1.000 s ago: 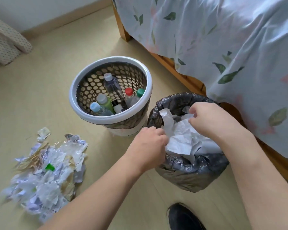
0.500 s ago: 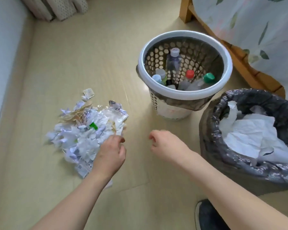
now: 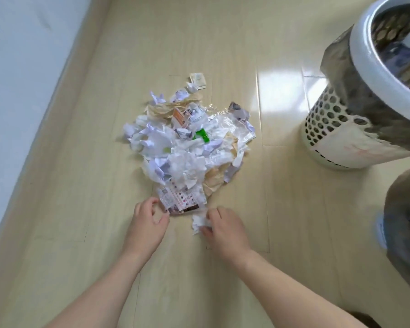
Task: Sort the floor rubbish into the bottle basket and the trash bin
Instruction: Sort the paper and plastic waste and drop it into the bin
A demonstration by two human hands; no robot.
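A heap of crumpled white, tan and printed paper scraps (image 3: pixel 187 143) lies mid-floor (image 3: pixel 81 233). Right hand (image 3: pixel 225 229) pinches a white scrap (image 3: pixel 199 223); left hand (image 3: pixel 147 223) hovers loosely curled, grasping nothing. Basket (image 3: pixel 365 74) stands far right.

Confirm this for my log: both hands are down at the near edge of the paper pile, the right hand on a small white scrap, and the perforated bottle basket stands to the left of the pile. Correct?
Not quite. In the head view the bottle basket stands to the right of the paper pile, not the left. The rest holds: the left hand and right hand are at the pile's near edge, the right on a small white scrap.
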